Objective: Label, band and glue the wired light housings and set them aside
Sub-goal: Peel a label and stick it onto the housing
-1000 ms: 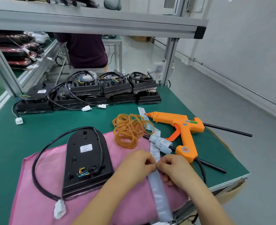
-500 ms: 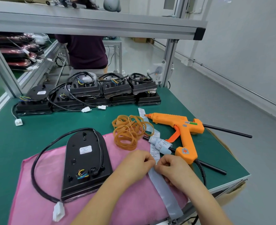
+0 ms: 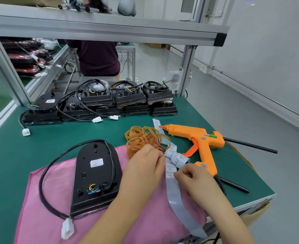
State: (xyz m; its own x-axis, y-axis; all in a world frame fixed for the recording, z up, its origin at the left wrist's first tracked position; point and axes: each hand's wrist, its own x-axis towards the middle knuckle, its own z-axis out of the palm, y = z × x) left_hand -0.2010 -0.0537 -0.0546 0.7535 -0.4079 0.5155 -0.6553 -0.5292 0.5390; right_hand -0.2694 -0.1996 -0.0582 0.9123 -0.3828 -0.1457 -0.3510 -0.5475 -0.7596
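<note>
A black light housing [image 3: 96, 176] lies back-up on a pink cloth [image 3: 45, 222], with a white label stuck on it and its black cable looped to a white plug [image 3: 67, 228]. My left hand [image 3: 143, 168] and my right hand [image 3: 192, 178] both pinch the label strip [image 3: 176, 194], whose grey backing trails off the table's front edge. Orange rubber bands [image 3: 141, 140] lie in a pile just beyond my left hand. An orange glue gun [image 3: 199, 140] lies to the right of the strip.
Several black wired housings [image 3: 99, 101] are stacked along the back of the green table [image 3: 9, 155]. Black glue sticks [image 3: 247, 145] lie near the gun. A person in a dark top sits beyond the bench frame [image 3: 185, 71]. The table edge runs at right.
Both hands moved further up the label strip toward the rubber bands and drew apart. The grey backing swung and now hangs further right.
</note>
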